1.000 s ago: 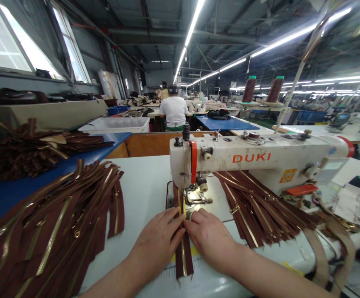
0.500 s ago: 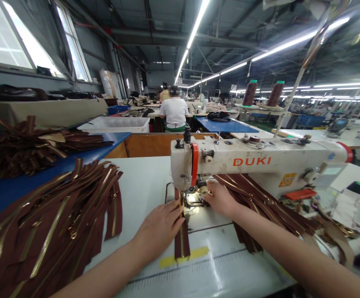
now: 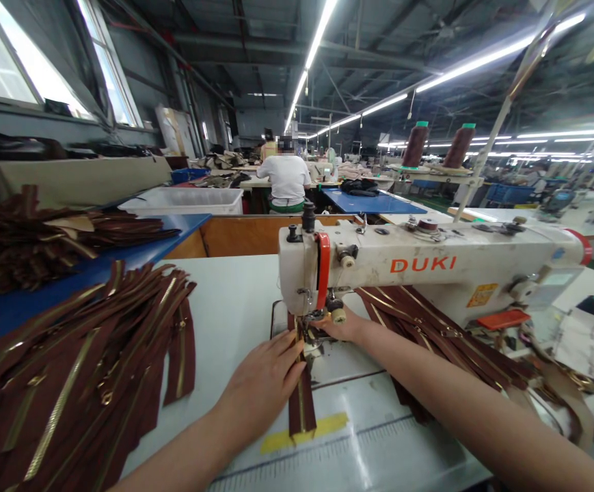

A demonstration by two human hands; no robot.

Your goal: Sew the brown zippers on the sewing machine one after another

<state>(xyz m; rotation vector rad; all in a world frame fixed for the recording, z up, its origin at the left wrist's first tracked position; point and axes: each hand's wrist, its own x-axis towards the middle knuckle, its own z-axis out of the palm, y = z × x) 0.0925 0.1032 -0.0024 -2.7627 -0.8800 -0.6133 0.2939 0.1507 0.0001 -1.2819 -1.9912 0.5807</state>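
Observation:
A brown zipper strip with gold teeth (image 3: 304,403) runs lengthwise under the presser foot of a white sewing machine (image 3: 368,256). My left hand (image 3: 263,372) lies over the strip just in front of the needle, its fingers stretched out and the tips pressing on it. From the right, my right hand (image 3: 340,325) reaches beneath the machine head. Its fingers are drawn together near the needle, partly behind a round knob; what is between them, if anything, is hidden.
Loose brown zippers lie in a pile (image 3: 86,369) on the left and another bundle (image 3: 424,328) behind my right arm. More brown strips rest on a blue table (image 3: 194,222). Thread cones (image 3: 414,145) stand at the back right. A person in white (image 3: 284,179) sits ahead.
My right hand has moved left, closer to the needle, and covers the lit plate. My left hand stays on the zipper. The whole view has shifted slightly.

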